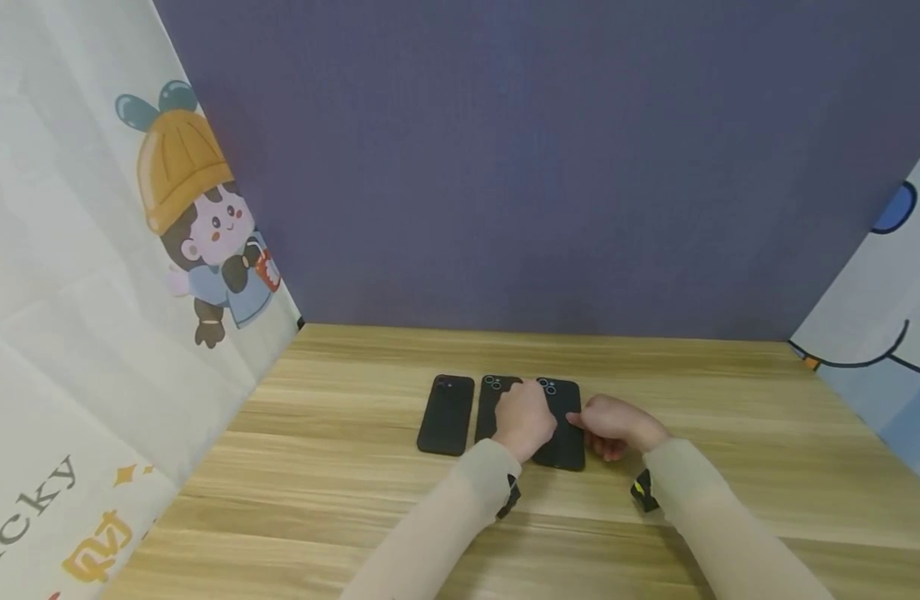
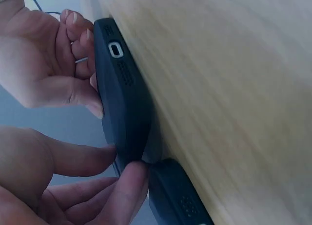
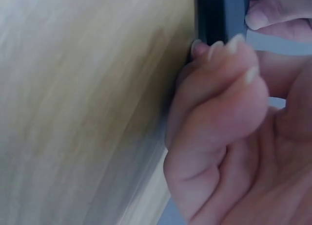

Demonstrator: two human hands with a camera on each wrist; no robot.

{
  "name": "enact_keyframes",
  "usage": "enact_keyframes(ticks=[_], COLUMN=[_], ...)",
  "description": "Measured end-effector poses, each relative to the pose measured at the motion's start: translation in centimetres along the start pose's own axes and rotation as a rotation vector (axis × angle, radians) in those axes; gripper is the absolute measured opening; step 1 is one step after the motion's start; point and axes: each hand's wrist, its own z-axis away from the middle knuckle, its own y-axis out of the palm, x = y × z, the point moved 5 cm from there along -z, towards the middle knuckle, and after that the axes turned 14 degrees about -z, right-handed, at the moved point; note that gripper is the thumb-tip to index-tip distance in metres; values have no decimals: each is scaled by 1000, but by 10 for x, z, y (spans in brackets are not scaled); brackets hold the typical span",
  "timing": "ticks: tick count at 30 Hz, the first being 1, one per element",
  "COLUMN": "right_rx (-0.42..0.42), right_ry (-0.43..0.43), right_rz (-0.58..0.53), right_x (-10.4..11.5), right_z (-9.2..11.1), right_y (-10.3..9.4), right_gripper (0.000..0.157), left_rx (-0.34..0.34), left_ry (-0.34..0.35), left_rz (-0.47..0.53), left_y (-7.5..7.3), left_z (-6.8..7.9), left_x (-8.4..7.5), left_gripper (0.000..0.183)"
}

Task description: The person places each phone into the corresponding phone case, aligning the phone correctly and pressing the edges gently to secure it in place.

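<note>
Three dark smartphones lie in a row, camera side up: a left smartphone (image 1: 446,415), a middle smartphone (image 1: 486,408) partly covered by my left hand, and a right smartphone (image 1: 561,450). The left hand (image 1: 525,418) pinches the right smartphone's left edge, thumb on the back and a finger at the side, between it and the middle one. From the other side my right hand (image 1: 613,425) grips its right edge, thumb on top and the other fingers curled beside it. In the left wrist view, the right smartphone (image 2: 124,93) shows its charging port and speaker holes.
The smartphones are on a wood-grain table (image 1: 317,500). A dark blue-grey panel (image 1: 550,167) stands along the back edge. White cloth with cartoon prints (image 1: 62,250) hangs at the left, and a printed cloth (image 1: 880,333) at the right.
</note>
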Motion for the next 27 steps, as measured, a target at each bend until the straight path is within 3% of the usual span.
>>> enact_keyframes(ticks=[8,17,22,27], right_rx=[-9,-61,-87,-136], right_ry=[-41,-52,-59,-79], right_rz=[64,33,24,43], right_x=[1,-3,-4,-1], right_z=[-3,-3,-1,4], right_y=[-1,-1,1,-2], right_gripper=[52,52,52,46], left_rx=[-11,19,18,-59], left_ry=[8,49,115,199], left_rz=[-12,-47,-81,-165], left_y=[0,2,-2,-9], left_z=[1,4,9,13], left_x=[-4,-9,-9,-8], left_gripper=[9,6,7,17])
